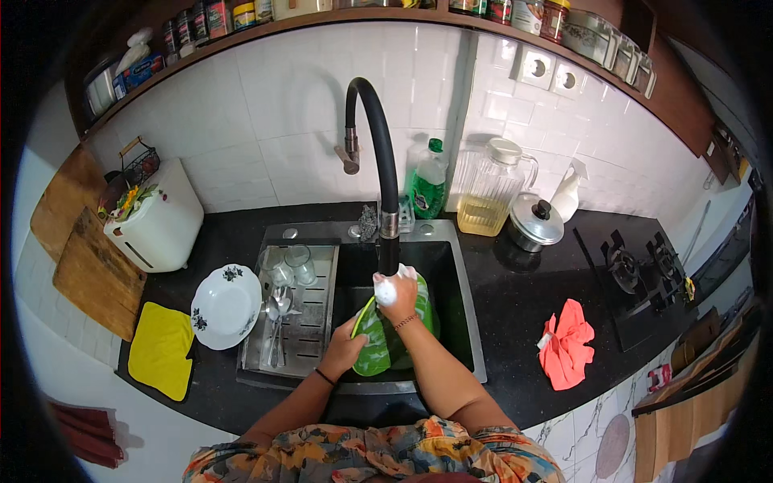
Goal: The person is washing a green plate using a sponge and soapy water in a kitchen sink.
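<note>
Over the black sink basin, my left hand grips the near left edge of a green bowl or similar curved dish, streaked with suds. My right hand is at the dish's upper part, covered with white foam and closed around something foamy; what it holds is hidden. The black flexible faucet arches down just above my right hand. Left of the basin, a metal drainer tray carries glasses and several spoons or forks.
A white floral plate and a yellow cloth lie left. Dish soap, a steel scrubber, a glass pitcher, a lidded pot and a spray bottle stand behind. A coral cloth and gas hob are right.
</note>
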Available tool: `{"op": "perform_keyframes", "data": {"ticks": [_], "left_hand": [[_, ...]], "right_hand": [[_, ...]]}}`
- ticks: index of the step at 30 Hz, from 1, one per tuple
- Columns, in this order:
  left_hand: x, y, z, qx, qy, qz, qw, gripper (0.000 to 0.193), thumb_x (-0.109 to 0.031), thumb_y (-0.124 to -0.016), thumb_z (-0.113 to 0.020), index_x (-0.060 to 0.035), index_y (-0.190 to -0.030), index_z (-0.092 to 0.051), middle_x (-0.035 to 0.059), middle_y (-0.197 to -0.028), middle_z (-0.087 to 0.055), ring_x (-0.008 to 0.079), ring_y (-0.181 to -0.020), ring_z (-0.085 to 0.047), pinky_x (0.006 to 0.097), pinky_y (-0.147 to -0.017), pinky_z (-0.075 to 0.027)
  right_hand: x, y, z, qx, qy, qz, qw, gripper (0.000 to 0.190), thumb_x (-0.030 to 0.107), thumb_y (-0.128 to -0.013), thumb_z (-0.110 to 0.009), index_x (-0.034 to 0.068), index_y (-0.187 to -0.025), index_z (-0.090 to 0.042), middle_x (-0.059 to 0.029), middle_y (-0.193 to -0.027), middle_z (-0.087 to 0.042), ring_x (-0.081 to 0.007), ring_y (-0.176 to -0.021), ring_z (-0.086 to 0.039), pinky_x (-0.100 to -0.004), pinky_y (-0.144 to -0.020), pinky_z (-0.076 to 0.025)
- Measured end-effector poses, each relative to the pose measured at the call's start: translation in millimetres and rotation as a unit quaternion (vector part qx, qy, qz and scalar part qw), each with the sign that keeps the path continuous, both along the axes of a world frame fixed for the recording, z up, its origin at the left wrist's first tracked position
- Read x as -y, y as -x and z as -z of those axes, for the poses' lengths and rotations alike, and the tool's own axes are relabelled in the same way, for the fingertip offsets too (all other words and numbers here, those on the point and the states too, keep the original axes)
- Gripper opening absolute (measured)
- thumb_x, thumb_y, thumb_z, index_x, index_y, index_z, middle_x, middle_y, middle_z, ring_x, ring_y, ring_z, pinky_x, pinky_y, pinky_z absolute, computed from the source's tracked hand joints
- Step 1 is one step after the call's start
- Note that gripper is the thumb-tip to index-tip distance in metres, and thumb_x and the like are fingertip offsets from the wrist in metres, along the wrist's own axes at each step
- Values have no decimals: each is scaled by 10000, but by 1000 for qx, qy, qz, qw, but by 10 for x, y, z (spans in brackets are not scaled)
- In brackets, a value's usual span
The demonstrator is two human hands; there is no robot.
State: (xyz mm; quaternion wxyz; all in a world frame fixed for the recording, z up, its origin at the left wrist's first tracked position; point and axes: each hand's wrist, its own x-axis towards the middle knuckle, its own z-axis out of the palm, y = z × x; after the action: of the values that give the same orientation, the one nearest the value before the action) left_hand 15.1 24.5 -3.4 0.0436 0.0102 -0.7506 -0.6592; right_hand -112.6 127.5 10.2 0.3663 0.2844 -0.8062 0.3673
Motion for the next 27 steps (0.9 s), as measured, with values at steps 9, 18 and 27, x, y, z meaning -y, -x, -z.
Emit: {"op": "perform_keyframes", "data": {"ticks": [9,18,27], "left_hand": [[170,238,-181,-7,102,65,993,359,-60,-757,-499,25,-1105,-496,118,-936,-595,158,-839,-552,295,-766,-433],[169,261,112,-142,14,-27,989,310,-24,-770,-459,18,-1070,-529,61,-824,-594,102,-736,-535,247,-650,-426],[87,197,-62,-40,-35,-7,999,280,-27,-708,-457,49,-960,-553,43,-790,-581,102,-724,-530,246,-659,-430]], "right_hand": [[52,-202,-183,17,-61,-84,994,231,299,-756,-566,99,-643,-584,-105,-574,-538,-295,-543,-520,-428,-595,-368],[201,-233,-57,30,-52,-198,978,303,167,-711,-545,191,-1010,-590,-25,-1077,-566,-288,-1064,-496,-458,-844,-369],[-32,82,165,44,25,41,998,519,77,-728,-524,98,-1232,-402,-145,-1269,-412,-332,-1220,-319,-486,-1032,-144]]}}
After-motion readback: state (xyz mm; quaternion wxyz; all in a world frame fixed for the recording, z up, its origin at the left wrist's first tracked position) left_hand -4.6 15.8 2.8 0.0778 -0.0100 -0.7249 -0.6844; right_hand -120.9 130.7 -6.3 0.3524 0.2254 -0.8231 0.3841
